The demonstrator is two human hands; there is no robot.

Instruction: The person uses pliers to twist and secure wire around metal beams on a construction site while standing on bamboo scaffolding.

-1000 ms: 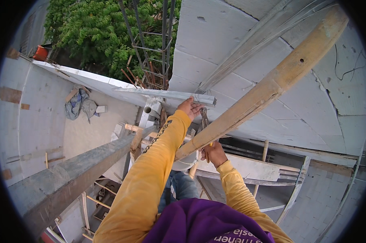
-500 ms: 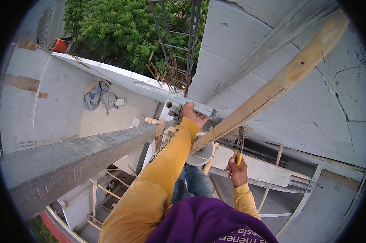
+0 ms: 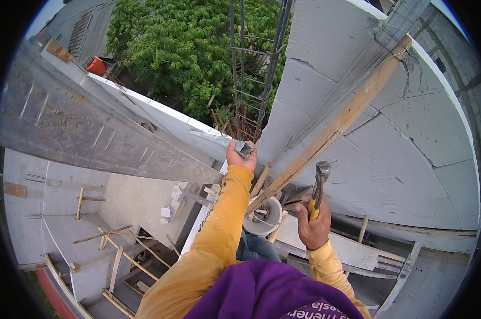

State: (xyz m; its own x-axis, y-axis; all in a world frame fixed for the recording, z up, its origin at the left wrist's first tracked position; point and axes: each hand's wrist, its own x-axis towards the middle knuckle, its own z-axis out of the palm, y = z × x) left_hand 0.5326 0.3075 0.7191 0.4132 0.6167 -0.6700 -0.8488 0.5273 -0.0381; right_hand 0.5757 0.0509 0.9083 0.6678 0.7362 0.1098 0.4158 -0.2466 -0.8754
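Observation:
My left hand (image 3: 239, 158), in a yellow sleeve, reaches out and grips the end of a thin grey metal strip (image 3: 219, 140) that runs leftward along the top of a white wall. My right hand (image 3: 312, 226) holds a claw hammer (image 3: 318, 183) by its yellow handle, with the steel head raised upward. The hammer head is just below a long slanting wooden batten (image 3: 336, 127) that leans against the white block wall (image 3: 405, 138). The two hands are apart, the left one higher and further out.
A broad grey beam (image 3: 91, 133) crosses the left side. A rebar cage (image 3: 254, 69) rises ahead before green trees. A white bucket (image 3: 264, 218) sits below my arms. Far below lie a concrete floor with timber props (image 3: 113, 250) and scaffold pieces.
The view has swung, so the grey beam now sits higher on the left. My right hand has lifted the hammer, its head now up by the batten. My left hand stays on the metal strip.

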